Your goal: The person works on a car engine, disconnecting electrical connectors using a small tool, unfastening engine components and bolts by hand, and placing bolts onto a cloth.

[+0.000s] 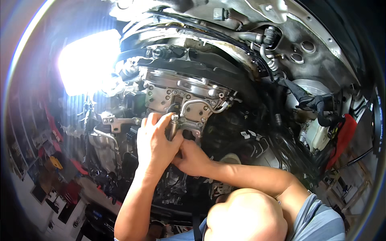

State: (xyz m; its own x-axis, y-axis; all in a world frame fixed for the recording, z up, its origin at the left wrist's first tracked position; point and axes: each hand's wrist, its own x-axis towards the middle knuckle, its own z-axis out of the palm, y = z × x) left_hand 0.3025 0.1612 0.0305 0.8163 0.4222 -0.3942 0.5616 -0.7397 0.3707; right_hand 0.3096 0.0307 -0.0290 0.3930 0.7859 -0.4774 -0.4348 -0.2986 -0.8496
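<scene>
The head view looked down on the nearby left hand (pixel 155 135) and right hand (pixel 194 158). It spread wide around them.

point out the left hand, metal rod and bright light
left hand (pixel 154 135), head view: back of the hand
metal rod (pixel 173 127), head view: mid-shaft
bright light (pixel 90 64), head view: centre of its glow

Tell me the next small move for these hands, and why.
I'd probably steady the silver cylinder with the left hand: it sits between that hand's thumb and fingers, just below the perforated metal plate, and the right hand is close beside.
</scene>
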